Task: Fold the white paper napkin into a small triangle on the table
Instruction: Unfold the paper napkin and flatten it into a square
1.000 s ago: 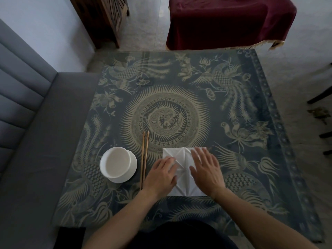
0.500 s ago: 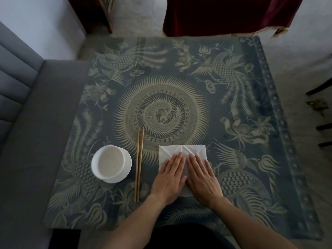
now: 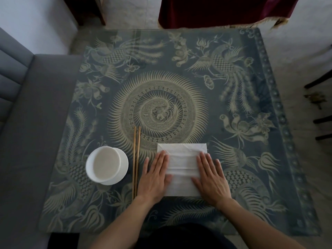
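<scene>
Left hand (image 3: 156,174) & right hand (image 3: 210,177), both flat w/ fingers straight, slid apart to napkin (image 3: 181,164) edges — flattening it, triangle not formed yet.

Both hands lie flat, palms down, fingers straight & pointing fwd. Left hand (image 3: 156,175) and right hand (image 3: 210,178) sit apart, side by side. Bare forearms angle inward from the bottom.

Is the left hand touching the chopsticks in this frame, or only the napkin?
Apart. The head view shows a strip of tablecloth between the left hand and the chopsticks; its flat fingers press only the napkin.
</scene>
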### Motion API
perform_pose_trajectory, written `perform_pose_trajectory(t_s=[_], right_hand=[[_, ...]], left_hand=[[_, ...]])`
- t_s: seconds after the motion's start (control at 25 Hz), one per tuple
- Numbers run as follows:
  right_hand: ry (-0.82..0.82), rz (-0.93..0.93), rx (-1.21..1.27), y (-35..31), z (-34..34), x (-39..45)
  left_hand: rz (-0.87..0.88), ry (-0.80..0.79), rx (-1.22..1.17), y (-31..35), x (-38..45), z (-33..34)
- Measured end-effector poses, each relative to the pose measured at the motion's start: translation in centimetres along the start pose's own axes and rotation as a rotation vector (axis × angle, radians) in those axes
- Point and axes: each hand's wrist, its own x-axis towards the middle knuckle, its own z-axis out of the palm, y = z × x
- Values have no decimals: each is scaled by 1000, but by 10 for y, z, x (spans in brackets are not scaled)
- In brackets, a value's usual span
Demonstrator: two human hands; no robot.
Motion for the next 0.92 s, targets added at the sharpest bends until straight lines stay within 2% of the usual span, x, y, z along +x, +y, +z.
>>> perform_pose_trajectory(t_s=[0.24,0.4,0.52,0.64,0.92], right_hand=[[54,36,31,-4,-7,0],[99,-2,98,-33,-18,30],[47,17,156,-45,-15,48],[12,6,84,-38,-5,49],[51,118,34,-1,-2,47]], left_hand=[[-54,39,-42,-6,-5,-6],[63,93,-108,23,27,-23],[51,73,-105,38,47,-22],[30,23,-65,28,45,-11],[-2,63,-30,-2,42,-6]])
